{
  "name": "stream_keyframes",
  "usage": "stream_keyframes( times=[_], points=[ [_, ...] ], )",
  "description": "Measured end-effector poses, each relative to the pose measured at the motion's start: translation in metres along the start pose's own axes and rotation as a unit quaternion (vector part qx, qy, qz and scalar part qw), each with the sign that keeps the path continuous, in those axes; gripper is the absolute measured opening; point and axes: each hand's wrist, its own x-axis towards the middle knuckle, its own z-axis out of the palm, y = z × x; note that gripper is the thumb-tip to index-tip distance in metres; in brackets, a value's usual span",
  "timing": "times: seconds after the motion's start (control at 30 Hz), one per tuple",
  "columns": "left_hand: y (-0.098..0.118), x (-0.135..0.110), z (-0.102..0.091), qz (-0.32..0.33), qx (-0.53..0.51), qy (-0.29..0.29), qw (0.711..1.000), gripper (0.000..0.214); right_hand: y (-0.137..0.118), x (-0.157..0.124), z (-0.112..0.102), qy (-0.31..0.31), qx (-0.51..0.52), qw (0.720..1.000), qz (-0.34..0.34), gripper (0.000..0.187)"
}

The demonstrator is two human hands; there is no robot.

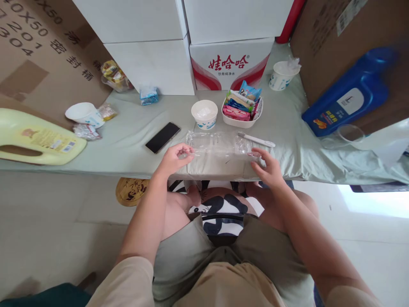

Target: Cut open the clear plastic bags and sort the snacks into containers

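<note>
A clear plastic bag (pixel 220 147) lies flat at the near edge of the cloth-covered table (pixel 128 149). My left hand (pixel 174 158) pinches the bag's left end, fingers closed on it. My right hand (pixel 270 167) rests on the bag's right end, fingers bent and pressing on the plastic. A white plastic utensil (pixel 257 139) lies just beyond the bag on the right. Behind it stand a white paper cup (pixel 204 114) and a white tray of wrapped snacks (pixel 242 111).
A black phone (pixel 162 137) lies left of the bag. A yellow jug (pixel 35 138) and a white bowl (pixel 81 112) are at the left, a blue jug (pixel 349 102) and another cup (pixel 283 75) at the right. Boxes (pixel 230 59) line the back.
</note>
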Motion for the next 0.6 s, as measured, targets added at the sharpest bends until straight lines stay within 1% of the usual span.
stream_keyframes(
  times=[0.03,0.07,0.13,0.2,0.33,0.43,0.5,0.6],
  points=[
    [-0.001,0.0009,-0.0002,-0.008,-0.004,0.007,1.0,0.024,0.0009,0.0002,0.0007,-0.006,0.0,1.0,0.003,0.042],
    [-0.0018,0.0018,-0.0002,-0.013,-0.008,0.009,1.0,0.025,0.0021,0.0007,0.0017,-0.016,0.0,1.0,0.002,0.044],
    [-0.0029,0.0036,0.0001,-0.012,-0.015,0.005,1.0,0.027,0.0042,0.002,0.0038,-0.031,0.001,1.0,-0.003,0.034],
    [-0.0034,0.0051,0.0001,-0.009,-0.027,-0.007,1.0,0.029,0.0049,0.0028,0.0051,-0.027,0.016,1.0,0.001,0.024],
    [-0.0044,0.007,-0.0016,-0.018,-0.038,-0.035,0.999,0.029,0.0019,0.0018,0.0048,-0.019,0.069,0.997,0.023,0.031],
    [-0.0054,0.0073,-0.003,-0.011,-0.027,-0.048,0.998,0.029,-0.0012,0.0013,0.0042,-0.03,0.087,0.996,0.014,0.031],
    [-0.0065,0.0068,-0.0031,-0.01,-0.012,-0.062,0.998,0.028,-0.0025,0.0018,0.0047,-0.02,0.098,0.995,0.019,0.033],
    [-0.0101,0.0063,-0.0018,-0.021,0.006,-0.074,0.997,0.027,-0.0031,0.0028,0.0063,0.023,0.104,0.992,0.061,0.037]
  ],
)
